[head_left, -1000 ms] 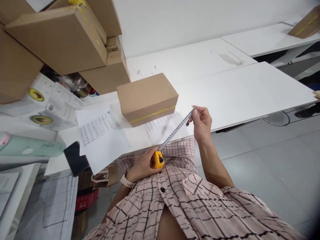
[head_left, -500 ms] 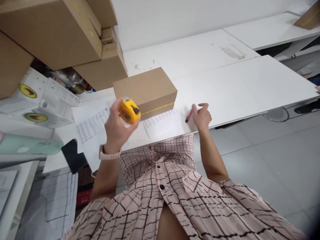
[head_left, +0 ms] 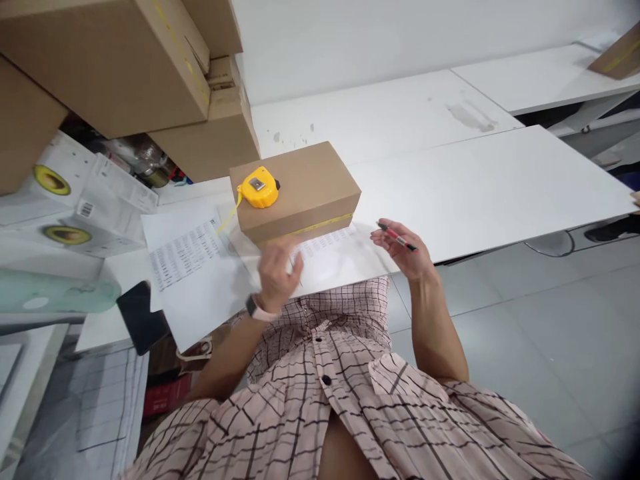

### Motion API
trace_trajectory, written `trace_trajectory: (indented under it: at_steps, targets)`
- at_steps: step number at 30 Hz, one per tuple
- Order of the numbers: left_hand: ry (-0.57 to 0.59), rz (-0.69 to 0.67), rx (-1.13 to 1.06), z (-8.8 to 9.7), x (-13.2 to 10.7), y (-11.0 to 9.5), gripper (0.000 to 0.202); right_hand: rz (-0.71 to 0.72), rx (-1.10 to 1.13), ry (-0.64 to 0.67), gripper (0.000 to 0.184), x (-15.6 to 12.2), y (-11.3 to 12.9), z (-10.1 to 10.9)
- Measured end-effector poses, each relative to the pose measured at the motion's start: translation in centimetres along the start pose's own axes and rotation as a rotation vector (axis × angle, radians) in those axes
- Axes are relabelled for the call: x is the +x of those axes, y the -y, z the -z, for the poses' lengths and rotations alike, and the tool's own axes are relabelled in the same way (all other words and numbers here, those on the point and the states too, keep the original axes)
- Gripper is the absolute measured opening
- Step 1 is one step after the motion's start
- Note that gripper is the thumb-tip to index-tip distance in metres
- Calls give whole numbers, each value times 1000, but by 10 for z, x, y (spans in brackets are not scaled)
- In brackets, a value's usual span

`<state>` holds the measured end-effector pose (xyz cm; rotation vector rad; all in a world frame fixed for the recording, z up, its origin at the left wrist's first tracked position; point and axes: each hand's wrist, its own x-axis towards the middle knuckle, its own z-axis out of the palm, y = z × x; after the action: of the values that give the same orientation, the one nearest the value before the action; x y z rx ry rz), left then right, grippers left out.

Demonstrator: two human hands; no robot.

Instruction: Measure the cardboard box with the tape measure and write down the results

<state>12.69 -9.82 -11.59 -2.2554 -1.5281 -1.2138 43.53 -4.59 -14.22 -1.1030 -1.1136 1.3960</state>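
Note:
A red and black pen [head_left: 399, 237] lies across the fingers of my right hand [head_left: 415, 257], palm turned partly up, at the table's front edge. My left hand [head_left: 277, 275], slightly blurred, hovers over the papers just in front of the cardboard box [head_left: 300, 180]; its thumb stands apart from the bent fingers and nothing shows in it. On the box's top left rests a yellow tape measure [head_left: 259, 188], a bit of its tape hanging off toward the left. Beneath and before the box lies a printed sheet [head_left: 330, 257].
More printed sheets [head_left: 200, 280] cover the table's left part, beside a black phone [head_left: 143, 317] and a pale green bottle [head_left: 60, 290]. Large cartons [head_left: 110, 73] and white boxes with avocado pictures [head_left: 75, 200] are stacked at left. White tabletop [head_left: 465, 180] stretches right.
My left hand has let go of the tape measure, now on the box, and moved right and down. My right hand has lifted the pen off the table.

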Motion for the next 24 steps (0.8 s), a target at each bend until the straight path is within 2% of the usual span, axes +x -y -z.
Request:
trace_trajectory:
  at_steps: [2,4,6,8,10,12,15,19,24]
  targets:
    - [195,-11,-54,-21,-40,-20,30,-11,68,160,43,-11,-1,-23]
    - [419,0,10,-38,-66,-32,51,-31,29,256,40,-12,-10,-51]
    - [598,-16,99,-48,-77,-36,70,-25,-29,233,34,-7,-23,-80]
    - [705,-39,165,-50,-77,-34,74,4,-103,132,44,3,-35,-101]
    - [752,-35,204,-47,-74,-32,71,30,-154,81,47,11,-43,-114]
    - [769,-23,222,-43,-71,-31,68,34,-157,107,43,16,-48,-119]
    - [773,-2,234,-42,-70,-32,64,51,-159,137,41,18,-52,-118]
    - [746,13,239,-46,-73,-33,58,124,-270,43,39,19,-59,-119]
    - [737,18,235,-46,-73,-34,58,155,-322,-4,31,23,-63,-121]
